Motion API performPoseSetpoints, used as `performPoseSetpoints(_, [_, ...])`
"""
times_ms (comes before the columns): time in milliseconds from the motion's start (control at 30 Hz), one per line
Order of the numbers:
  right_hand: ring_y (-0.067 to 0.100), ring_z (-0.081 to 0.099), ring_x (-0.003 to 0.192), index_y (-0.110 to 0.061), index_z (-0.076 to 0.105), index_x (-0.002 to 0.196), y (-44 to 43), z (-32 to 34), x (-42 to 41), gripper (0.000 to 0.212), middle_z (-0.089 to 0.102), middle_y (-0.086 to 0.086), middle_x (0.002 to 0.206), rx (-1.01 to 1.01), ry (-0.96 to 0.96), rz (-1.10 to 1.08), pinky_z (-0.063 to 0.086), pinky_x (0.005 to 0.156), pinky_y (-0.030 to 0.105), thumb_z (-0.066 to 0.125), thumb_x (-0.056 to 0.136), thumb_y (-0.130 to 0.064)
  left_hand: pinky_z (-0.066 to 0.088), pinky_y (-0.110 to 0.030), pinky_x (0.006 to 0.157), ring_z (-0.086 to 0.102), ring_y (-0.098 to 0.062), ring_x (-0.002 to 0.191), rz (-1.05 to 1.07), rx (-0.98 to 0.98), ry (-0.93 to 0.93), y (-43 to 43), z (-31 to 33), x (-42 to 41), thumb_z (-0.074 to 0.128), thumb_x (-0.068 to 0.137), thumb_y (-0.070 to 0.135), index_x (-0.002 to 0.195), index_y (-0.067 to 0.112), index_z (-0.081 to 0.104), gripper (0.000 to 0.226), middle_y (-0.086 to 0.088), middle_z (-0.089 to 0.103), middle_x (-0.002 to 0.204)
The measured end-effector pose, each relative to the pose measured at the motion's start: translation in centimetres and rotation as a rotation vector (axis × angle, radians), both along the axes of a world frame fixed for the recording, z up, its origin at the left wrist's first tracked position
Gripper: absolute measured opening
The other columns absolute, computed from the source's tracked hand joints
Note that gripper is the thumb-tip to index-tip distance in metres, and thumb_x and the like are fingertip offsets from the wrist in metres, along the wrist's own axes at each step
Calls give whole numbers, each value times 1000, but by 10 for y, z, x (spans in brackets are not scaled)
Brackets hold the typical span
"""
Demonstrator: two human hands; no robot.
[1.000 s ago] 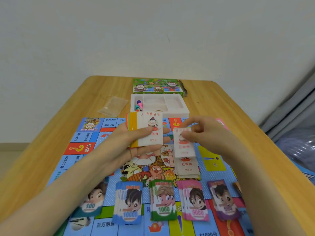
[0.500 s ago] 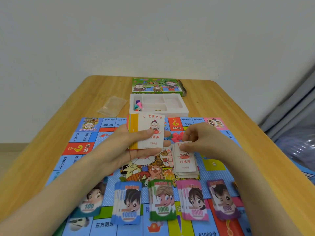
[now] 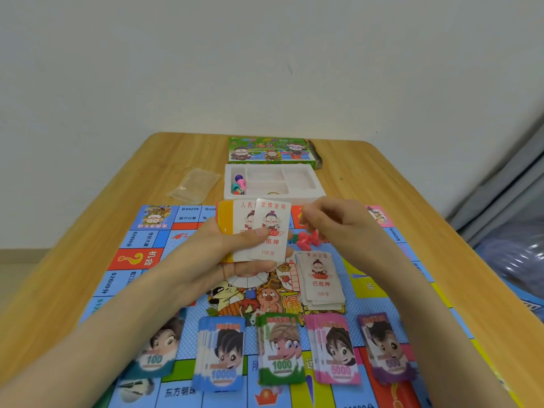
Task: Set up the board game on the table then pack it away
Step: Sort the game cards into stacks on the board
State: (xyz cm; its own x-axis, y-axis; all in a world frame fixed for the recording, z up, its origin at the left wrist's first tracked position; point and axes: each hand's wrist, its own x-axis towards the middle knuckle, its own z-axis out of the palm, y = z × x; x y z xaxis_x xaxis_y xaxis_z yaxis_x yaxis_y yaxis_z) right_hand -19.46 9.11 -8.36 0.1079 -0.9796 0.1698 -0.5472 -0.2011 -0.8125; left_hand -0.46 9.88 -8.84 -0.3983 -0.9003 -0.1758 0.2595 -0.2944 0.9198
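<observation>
My left hand grips a stack of property cards above the game board, and its thumb has slid the top white card out to the right. My right hand hovers just right of that card's edge with fingers bent, and nothing shows in it. A pile of dealt white cards lies face up on the board's middle. Small red plastic pieces sit on the board under my right hand. Several stacks of play money line the near side, from the 100 notes to the 500 notes.
The white foam tray stands beyond the board, with coloured pawns in its left compartment. Behind it is the green game box. A clear plastic bag lies at the back left on the wooden table.
My right hand laid a white card on the board pile, let go and rose back to the stack. My left thumb pushed the top card out to the right.
</observation>
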Motion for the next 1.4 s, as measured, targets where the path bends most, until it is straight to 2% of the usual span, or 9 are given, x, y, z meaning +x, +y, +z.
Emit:
performPoseSetpoints(267, [27, 62, 70, -9, 62, 80, 7, 0, 15, 13, 66, 6, 75, -16, -244, 141, 52, 65, 31, 74, 76, -13, 58, -27, 53, 73, -22, 78, -16, -56, -61, 1, -1, -1, 65, 66, 9, 101, 16, 65, 36, -6, 75, 91])
performPoseSetpoints(467, [24, 62, 70, -14, 61, 73, 10, 5, 15, 16, 67, 17, 79, -33, -302, 147, 49, 57, 19, 64, 85, -3, 58, -28, 52, 73, -23, 76, -20, -38, -24, 2, 0, -2, 64, 65, 11, 98, 17, 65, 34, -6, 75, 89])
performPoseSetpoints(633, [7, 56, 55, -20, 66, 84, 10, 6, 15, 21, 60, 1, 63, -39, -292, 149, 46, 53, 17, 58, 89, -1, 57, -26, 49, 73, -22, 76, -8, -26, -37, 2, -1, -3, 65, 65, 12, 101, 17, 64, 36, -7, 75, 90])
performPoseSetpoints(833, [33, 61, 68, -29, 61, 85, 7, 4, 13, 26, 56, 0, 61, -110, -179, 64, 52, 64, 42, 64, 85, -4, 55, -24, 46, 73, -23, 74, 40, -19, -32, 1, -2, -3, 65, 64, 10, 102, 16, 63, 38, -8, 75, 90])
performPoseSetpoints(967, [4, 61, 60, -21, 60, 88, 6, 9, 1, 17, 61, 14, 71, -46, -239, -24, 46, 50, 17, 55, 92, -5, 57, -26, 48, 73, -27, 71, 84, -26, 2, 0, 0, 0, 65, 64, 12, 100, 15, 63, 36, -11, 75, 88])
performPoseSetpoints(1067, [11, 65, 69, -21, 60, 87, 5, 9, -9, 14, 65, 27, 89, 120, -149, -81, 51, 55, 22, 52, 95, -13, 58, -26, 52, 73, -28, 76, 95, -36, -4, -1, -1, 0, 66, 65, 15, 102, 15, 63, 38, -10, 75, 90])
performPoseSetpoints(1133, [12, 66, 72, -21, 60, 88, 4, 8, -13, 9, 68, 21, 85, 208, -1, -76, 53, 64, 34, 54, 94, -17, 59, -26, 53, 73, -29, 77, 96, -30, -17, -1, -2, 0, 67, 64, 16, 102, 14, 63, 38, -11, 75, 92])
performPoseSetpoints(1300, [-8, 47, 35, -12, 60, 92, 3, 6, -16, 7, 61, -1, 69, 313, 184, 1, 28, 33, 8, 63, 89, -17, 57, -25, 49, 73, -27, 76, 94, -20, -9, 0, 0, 0, 66, 65, 14, 102, 13, 64, 37, -11, 75, 91])
performPoseSetpoints(1400, [-6, 58, 52, -17, 60, 87, 3, 7, -18, 6, 68, 2, 79, 319, 205, -8, 31, 36, 8, 66, 87, -19, 56, -25, 48, 73, -26, 72, 96, -19, -19, 1, 1, -1, 66, 63, 14, 98, 14, 64, 35, -10, 75, 87])
